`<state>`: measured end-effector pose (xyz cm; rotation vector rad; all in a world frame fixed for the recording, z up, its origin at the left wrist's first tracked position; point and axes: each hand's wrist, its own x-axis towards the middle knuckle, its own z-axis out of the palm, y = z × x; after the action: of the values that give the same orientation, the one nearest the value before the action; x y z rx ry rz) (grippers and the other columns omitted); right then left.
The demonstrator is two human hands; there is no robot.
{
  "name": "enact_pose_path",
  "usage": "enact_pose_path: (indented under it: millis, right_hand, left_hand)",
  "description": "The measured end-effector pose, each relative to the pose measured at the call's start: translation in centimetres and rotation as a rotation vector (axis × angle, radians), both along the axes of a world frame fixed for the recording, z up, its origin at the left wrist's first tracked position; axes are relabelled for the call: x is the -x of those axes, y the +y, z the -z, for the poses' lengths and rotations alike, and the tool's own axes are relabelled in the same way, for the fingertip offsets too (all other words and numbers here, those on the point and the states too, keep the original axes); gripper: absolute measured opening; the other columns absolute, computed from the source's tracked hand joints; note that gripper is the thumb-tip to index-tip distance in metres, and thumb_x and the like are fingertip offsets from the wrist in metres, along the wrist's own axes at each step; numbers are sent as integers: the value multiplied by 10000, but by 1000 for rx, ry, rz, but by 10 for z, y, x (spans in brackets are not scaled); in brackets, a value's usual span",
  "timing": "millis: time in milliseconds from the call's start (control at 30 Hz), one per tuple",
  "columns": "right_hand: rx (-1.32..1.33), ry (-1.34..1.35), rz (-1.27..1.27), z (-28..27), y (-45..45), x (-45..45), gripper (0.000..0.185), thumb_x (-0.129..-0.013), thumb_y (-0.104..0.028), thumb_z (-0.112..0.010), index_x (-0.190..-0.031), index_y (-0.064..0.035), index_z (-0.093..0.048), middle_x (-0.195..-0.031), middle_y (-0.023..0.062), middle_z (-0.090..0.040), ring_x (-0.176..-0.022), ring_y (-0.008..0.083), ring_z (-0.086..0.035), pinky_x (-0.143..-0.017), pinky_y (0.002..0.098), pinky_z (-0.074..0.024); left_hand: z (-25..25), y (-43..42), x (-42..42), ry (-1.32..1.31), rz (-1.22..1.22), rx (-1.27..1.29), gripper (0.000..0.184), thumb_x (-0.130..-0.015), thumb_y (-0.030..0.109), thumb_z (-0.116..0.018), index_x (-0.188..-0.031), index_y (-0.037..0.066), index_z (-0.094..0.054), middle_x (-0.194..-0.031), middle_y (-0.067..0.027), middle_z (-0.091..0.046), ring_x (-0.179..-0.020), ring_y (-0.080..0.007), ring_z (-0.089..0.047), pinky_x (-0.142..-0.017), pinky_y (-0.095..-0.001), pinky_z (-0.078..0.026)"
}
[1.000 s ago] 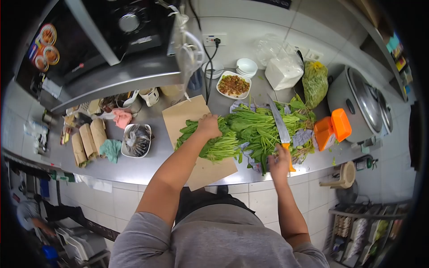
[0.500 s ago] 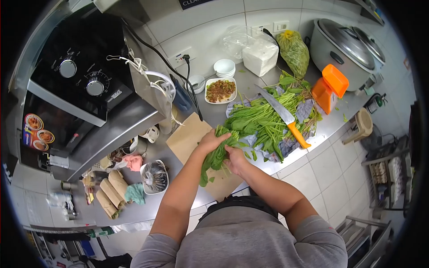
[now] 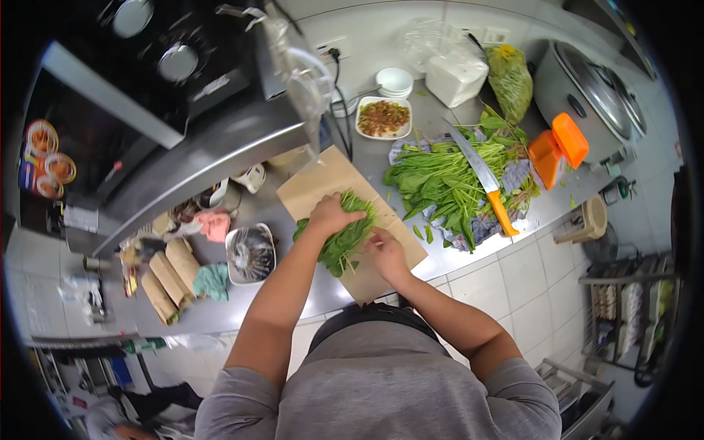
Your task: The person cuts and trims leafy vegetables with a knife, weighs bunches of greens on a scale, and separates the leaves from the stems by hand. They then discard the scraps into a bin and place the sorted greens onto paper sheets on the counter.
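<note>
A bunch of leafy greens (image 3: pixel 343 246) lies on a sheet of brown paper (image 3: pixel 400 260) on the steel counter. My left hand (image 3: pixel 334 215) is wrapped over the top of the bunch, its thumb stretched to the right across the stems. At the bunch's right edge, my right hand (image 3: pixel 387 253) has its fingers curled together; what they hold, if anything, is too small to make out. A larger pile of greens (image 3: pixel 433 180) with long stems and roots rests to the right on crumpled printed paper. Across that pile lies a knife (image 3: pixel 480 172) with an orange handle.
Behind the pile stand a dish of chopped food (image 3: pixel 383 118), white bowls (image 3: pixel 394 82), an orange scale (image 3: pixel 546 158) and a large lidded pot (image 3: pixel 579 95). A shelf bearing a microwave (image 3: pixel 110 95) overhangs the left. Paper-wrapped bundles (image 3: pixel 169 275) and a plastic tub (image 3: pixel 251 253) sit at left. Another person (image 3: pixel 110 418) is at lower left.
Both hands have moved the bunch left and down onto the brown paper, away from the pile. My right hand has shifted to the bunch's edge. The view has shifted slightly.
</note>
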<state>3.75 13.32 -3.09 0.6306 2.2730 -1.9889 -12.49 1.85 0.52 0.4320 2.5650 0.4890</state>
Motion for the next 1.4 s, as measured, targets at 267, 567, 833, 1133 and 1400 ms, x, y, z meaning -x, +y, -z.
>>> enact_pose_path:
  millis: [267,567,833,1133,1400]
  right_hand:
    - [-842,338,-776,-23,32,-56,595,-759,-244,-756,-1288,-64,-554,-1310,155,-481,-1200,338,-472,-988,427,-426]
    - [-756,435,-999,-17,27,-48,712,-712,-196,-784,-1350,-42,-506,-1384,154,-429,-1251,348,-422,-1059,402,-383]
    - [-686,565,-940,-36,34,-52,513,-735,-158,-743,-1211,-42,-590,-1233,124,-543,-1124,316,-495,-995,398,-410]
    - [-1015,610,-987,-21,46,-73,328,-793,-175,-643,-1096,-51,-629,-1073,105,-583,-1028,283,-551,-948,398,-406]
    - [-1093,744,-572,-70,36,-35,236,-803,-82,-540,-1031,-38,-581,-1119,141,-572,-1070,316,-531,-998,459,-376]
  left_hand:
    - [-5,2,-1,-60,-61,-53,1000,-648,657,-745,-1339,-21,-494,-1289,-257,-547,-1198,-367,-551,-998,-416,-456]
    - [-1,33,-18,84,110,-108,921,-646,641,-750,-1263,-11,-547,-1222,-232,-578,-1140,-378,-567,-990,-441,-450]
    - [5,47,-37,123,265,-90,911,-639,650,-754,-1257,13,-551,-1187,-207,-591,-1143,-347,-559,-976,-439,-445]
    - [1,45,-32,94,234,-130,984,-616,687,-763,-1261,-17,-525,-1175,-221,-610,-1113,-358,-592,-963,-439,-464]
    - [13,43,-46,131,237,-266,701,-814,619,-663,-1032,-44,-592,-1026,-247,-642,-984,-362,-635,-879,-422,-489]
